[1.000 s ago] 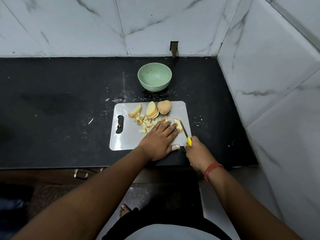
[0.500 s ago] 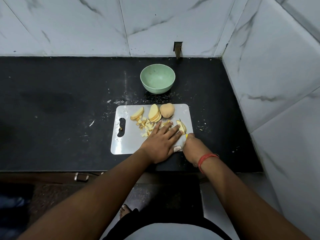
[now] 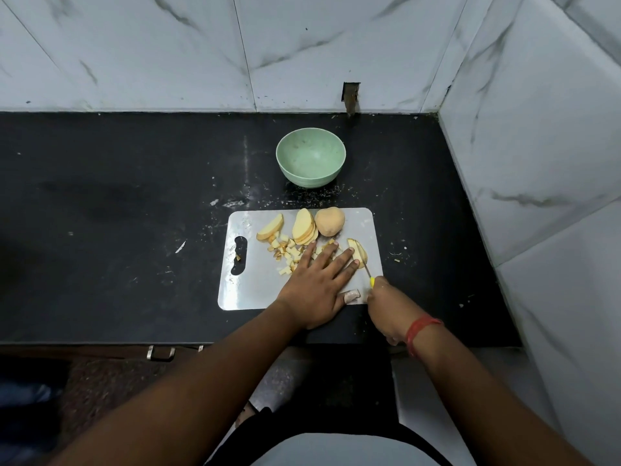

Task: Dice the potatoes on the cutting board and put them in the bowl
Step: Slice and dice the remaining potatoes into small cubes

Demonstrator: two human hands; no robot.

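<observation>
Dicing potatoes on the cutting board (image 3: pixel 255 290), my knife (image 3: pixel 364 262) at the slices by its right edge.

The potato slices (image 3: pixel 359 252) I am cutting lie near the board's right edge; my left hand (image 3: pixel 317 285) lies flat beside them, fingers straight and spread, tips on the diced pieces (image 3: pixel 285 252) mid-board. My right hand (image 3: pixel 386 302) curls tight round the knife's yellow handle at the board's near right corner. Along the far edge sit a slice stack (image 3: pixel 304 227), a cut wedge (image 3: pixel 270 227) and an uncut half potato (image 3: pixel 330 222). The green bowl (image 3: pixel 311 158) stands apart beyond the board, toward the back of the black counter (image 3: pixel 117 213).
</observation>
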